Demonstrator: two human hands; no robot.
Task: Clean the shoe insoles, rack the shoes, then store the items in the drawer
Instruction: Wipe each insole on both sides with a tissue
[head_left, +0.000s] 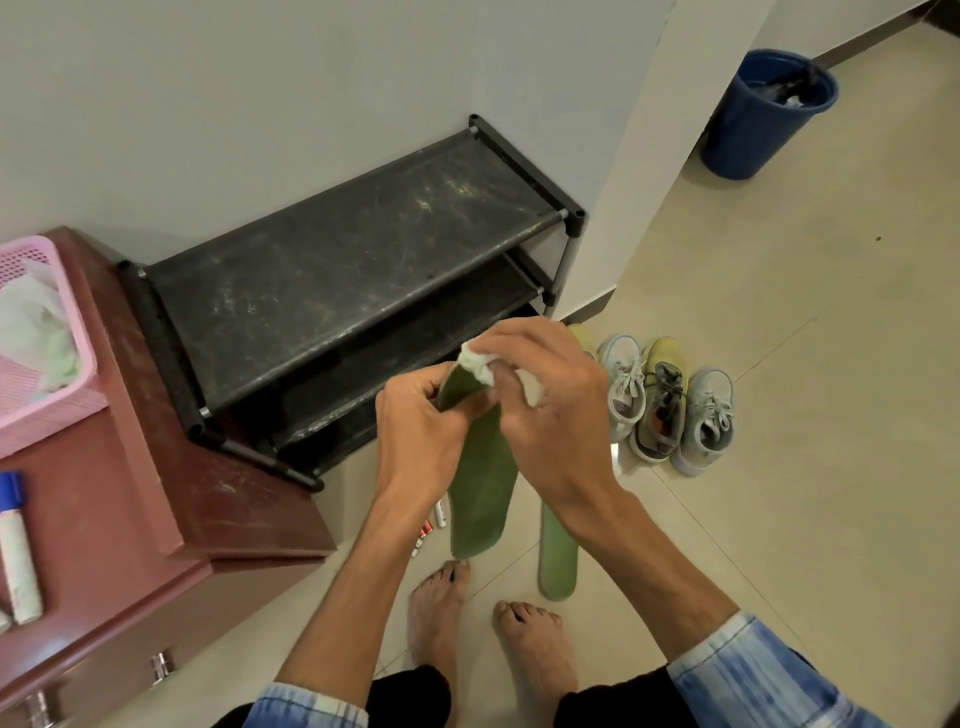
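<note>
My left hand (415, 426) grips the upper end of a green insole (480, 493), which hangs down above the floor. My right hand (545, 410) holds a crumpled white wipe (475, 364) and presses it against the insole's top end. A second green insole (558, 556) lies flat on the tiles by my bare feet. Three shoes (670, 405), two pale grey-blue and one olive, stand in a row on the floor to the right. The black shoe rack (353, 270) stands against the wall with bare shelves. The reddish-brown drawer cabinet (171, 519) is at the left.
A pink basket (47, 405) with tissues sits on the cabinet, beside a white tube with a blue cap (15, 545). Small batteries (431, 525) lie on the floor behind the held insole. A blue bin (763, 114) stands at the far right by the wall corner.
</note>
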